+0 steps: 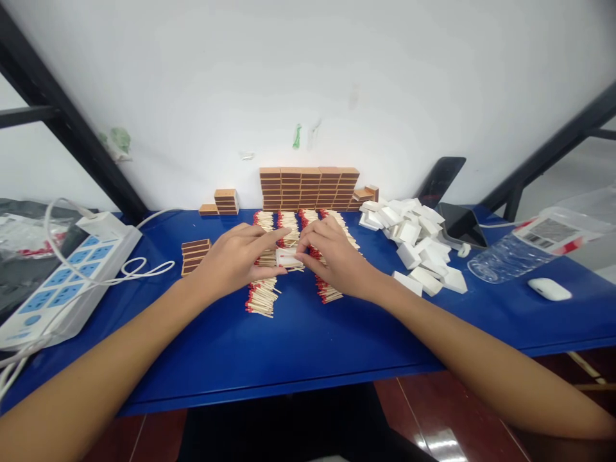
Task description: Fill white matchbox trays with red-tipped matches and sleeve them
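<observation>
A small white matchbox tray (pixel 287 258) sits among the red-tipped matchsticks (pixel 262 298), between my hands. My left hand (pixel 238 256) reaches in from the left, thumb and index finger spread to either side of the tray with a gap between them. From the right, my right hand (pixel 334 256) bends over the matches, thumb and fingertips pinched at the tray's right end. Its fingers partly cover that end, and any matches within the pinch are too small to make out. Bundles of matchsticks lie in columns under and behind both hands.
Brown matchboxes (pixel 309 189) are stacked along the wall, with smaller stacks (pixel 226 201) to the left. White trays (pixel 418 237) form a pile at right, beside a phone (pixel 441 179), plastic bottle (pixel 510 256) and white case (pixel 549 289). A power strip (pixel 72 282) with cables lies left.
</observation>
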